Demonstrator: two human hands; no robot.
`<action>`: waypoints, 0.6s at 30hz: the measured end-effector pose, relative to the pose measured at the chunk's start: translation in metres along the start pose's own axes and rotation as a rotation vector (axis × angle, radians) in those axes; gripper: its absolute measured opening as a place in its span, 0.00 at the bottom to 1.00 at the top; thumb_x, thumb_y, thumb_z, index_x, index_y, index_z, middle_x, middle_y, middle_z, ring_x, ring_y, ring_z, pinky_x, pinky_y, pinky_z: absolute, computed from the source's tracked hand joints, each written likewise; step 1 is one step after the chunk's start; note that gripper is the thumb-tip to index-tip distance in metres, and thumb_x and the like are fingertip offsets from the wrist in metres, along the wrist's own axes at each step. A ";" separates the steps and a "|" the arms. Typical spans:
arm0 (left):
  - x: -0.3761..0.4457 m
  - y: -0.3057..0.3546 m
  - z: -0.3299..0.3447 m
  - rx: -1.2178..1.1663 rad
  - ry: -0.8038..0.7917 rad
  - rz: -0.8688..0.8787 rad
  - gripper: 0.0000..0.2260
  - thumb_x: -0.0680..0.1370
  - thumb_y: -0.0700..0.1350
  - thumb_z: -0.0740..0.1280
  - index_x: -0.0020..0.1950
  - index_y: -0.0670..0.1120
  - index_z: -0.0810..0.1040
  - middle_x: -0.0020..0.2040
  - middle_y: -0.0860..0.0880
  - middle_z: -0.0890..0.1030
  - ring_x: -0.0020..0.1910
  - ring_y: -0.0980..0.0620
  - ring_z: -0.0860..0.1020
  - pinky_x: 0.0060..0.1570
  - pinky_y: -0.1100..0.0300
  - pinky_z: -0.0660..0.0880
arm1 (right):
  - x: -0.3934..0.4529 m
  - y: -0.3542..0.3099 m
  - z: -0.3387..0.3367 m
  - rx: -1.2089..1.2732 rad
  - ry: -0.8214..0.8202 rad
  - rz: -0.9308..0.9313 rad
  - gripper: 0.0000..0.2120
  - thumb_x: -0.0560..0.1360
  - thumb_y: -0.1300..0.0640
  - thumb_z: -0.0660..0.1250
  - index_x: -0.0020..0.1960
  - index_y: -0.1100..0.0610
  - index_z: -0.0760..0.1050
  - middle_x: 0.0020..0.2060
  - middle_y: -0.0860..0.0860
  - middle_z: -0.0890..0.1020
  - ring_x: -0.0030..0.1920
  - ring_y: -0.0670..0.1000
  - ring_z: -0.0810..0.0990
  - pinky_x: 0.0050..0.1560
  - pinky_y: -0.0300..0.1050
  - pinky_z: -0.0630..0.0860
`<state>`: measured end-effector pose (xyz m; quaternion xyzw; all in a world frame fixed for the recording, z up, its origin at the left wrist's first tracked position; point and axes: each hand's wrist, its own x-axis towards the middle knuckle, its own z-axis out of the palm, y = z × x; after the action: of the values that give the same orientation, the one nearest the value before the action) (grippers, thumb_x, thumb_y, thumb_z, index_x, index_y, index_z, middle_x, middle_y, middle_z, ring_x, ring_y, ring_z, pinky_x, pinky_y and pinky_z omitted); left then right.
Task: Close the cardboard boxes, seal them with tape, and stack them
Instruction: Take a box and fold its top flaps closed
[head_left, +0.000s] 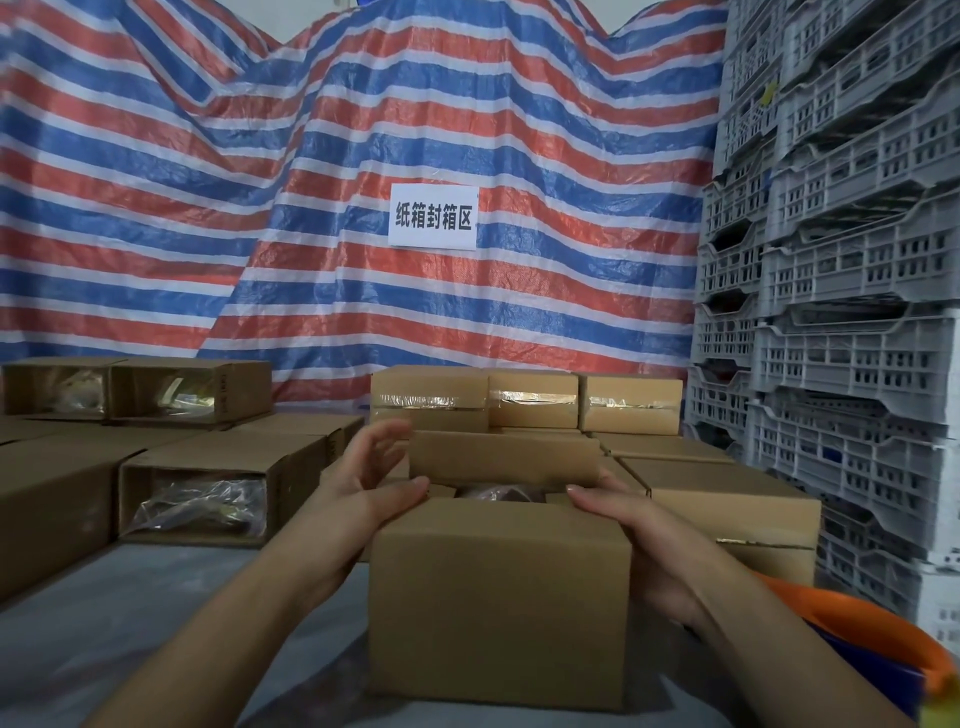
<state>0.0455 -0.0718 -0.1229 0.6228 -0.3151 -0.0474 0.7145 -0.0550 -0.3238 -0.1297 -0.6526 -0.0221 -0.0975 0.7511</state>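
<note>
Cardboard, plain brown: an open box (498, 597) sits between both hands. The left hand (363, 483) and right hand (623, 519) lie with relaxed fingers on its top edges, the far flap (506, 460) upright. Beyond the right hand stand taped boxes (530, 397); left of the left hand, unsealed boxes (208, 488).

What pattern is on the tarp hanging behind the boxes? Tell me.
Red, blue and white stripes on the tarp, seen in the head view, the only one.
</note>
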 end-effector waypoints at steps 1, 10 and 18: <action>0.001 -0.001 -0.001 -0.015 -0.032 0.042 0.28 0.70 0.39 0.73 0.65 0.63 0.74 0.64 0.58 0.78 0.65 0.57 0.75 0.61 0.54 0.75 | 0.000 0.000 0.001 0.007 -0.005 -0.039 0.23 0.66 0.53 0.79 0.60 0.42 0.81 0.53 0.55 0.86 0.51 0.56 0.86 0.44 0.48 0.82; 0.002 -0.002 -0.004 0.185 -0.005 0.088 0.14 0.69 0.49 0.71 0.54 0.62 0.84 0.51 0.54 0.83 0.49 0.53 0.83 0.39 0.63 0.78 | -0.001 0.003 0.001 -0.091 0.099 -0.189 0.16 0.68 0.49 0.74 0.55 0.50 0.86 0.56 0.51 0.85 0.54 0.51 0.85 0.46 0.43 0.81; 0.002 -0.001 -0.004 0.278 0.056 0.074 0.08 0.76 0.43 0.70 0.45 0.56 0.87 0.49 0.53 0.85 0.46 0.58 0.82 0.42 0.67 0.75 | -0.003 0.001 0.003 -0.213 0.173 -0.147 0.18 0.68 0.47 0.73 0.53 0.54 0.86 0.53 0.48 0.86 0.54 0.51 0.84 0.45 0.44 0.77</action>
<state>0.0495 -0.0692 -0.1231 0.7047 -0.3215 0.0405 0.6311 -0.0573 -0.3202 -0.1309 -0.7143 0.0055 -0.2101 0.6675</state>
